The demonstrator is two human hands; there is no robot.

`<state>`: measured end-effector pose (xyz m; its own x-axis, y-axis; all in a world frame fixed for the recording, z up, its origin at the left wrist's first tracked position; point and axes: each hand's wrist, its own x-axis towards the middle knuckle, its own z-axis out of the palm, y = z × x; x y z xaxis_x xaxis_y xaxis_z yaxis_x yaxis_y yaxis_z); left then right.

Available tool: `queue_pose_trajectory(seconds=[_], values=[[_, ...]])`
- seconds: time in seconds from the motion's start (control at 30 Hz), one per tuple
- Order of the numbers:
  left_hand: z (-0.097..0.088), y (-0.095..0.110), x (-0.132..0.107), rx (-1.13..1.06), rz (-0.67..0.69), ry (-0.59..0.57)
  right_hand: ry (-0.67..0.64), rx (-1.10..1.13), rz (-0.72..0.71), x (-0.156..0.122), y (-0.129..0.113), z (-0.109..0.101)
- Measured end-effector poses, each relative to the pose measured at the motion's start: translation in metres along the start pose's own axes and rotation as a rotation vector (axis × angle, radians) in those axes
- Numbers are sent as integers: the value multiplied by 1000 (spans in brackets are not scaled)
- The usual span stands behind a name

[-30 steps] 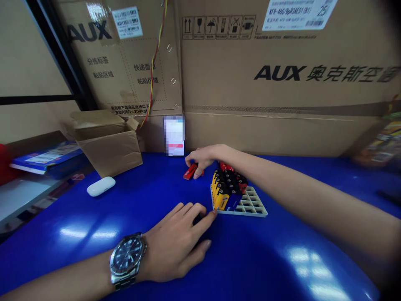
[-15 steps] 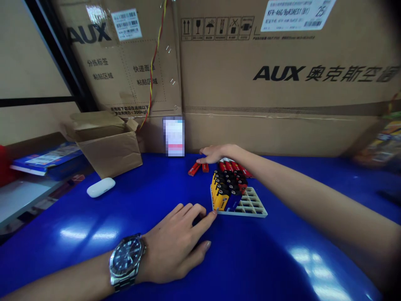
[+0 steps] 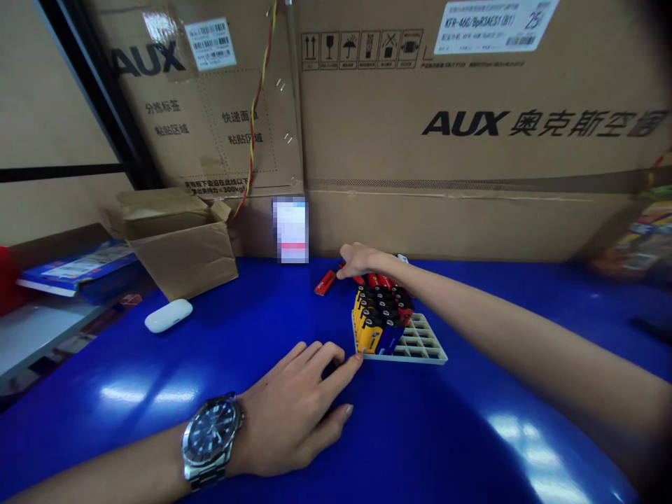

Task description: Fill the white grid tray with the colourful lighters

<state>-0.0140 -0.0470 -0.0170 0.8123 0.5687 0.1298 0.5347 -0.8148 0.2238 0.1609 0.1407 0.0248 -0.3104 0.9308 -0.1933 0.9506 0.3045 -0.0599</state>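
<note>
A white grid tray (image 3: 423, 343) stands on the blue table (image 3: 252, 329), its left cells filled with upright yellow, blue and red lighters (image 3: 381, 311). My left hand (image 3: 299, 406), with a wristwatch, lies flat and open, its fingertips touching the tray's near left corner. My right hand (image 3: 360, 260) reaches behind the tray, fingers closed on a red lighter among several loose red ones (image 3: 386, 281). Another red lighter (image 3: 325, 283) lies alone just left of that hand.
Large AUX cardboard boxes (image 3: 472, 126) wall off the back. An open small carton (image 3: 178, 238) and a white earbud case (image 3: 168, 315) sit at the left, a phone (image 3: 290, 229) leans against the box, and blue booklets (image 3: 78, 269) lie on a side shelf.
My right hand has moved right from the lone red lighter to the loose pile behind the tray and closed on one. My left hand has stayed put.
</note>
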Motion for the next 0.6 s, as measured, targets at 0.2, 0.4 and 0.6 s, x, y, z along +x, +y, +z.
queue_pose_trajectory(seconds=[0.2, 0.4, 0.6], values=[[-2, 0, 1, 4, -17, -44, 248, 178, -81, -23, 25, -7], [-2, 0, 1, -11, -6, -45, 424, 992, -207, -79, 52, 17], [-1, 0, 1, -28, -7, -24, 580, 1249, 114, -107, 68, 45]])
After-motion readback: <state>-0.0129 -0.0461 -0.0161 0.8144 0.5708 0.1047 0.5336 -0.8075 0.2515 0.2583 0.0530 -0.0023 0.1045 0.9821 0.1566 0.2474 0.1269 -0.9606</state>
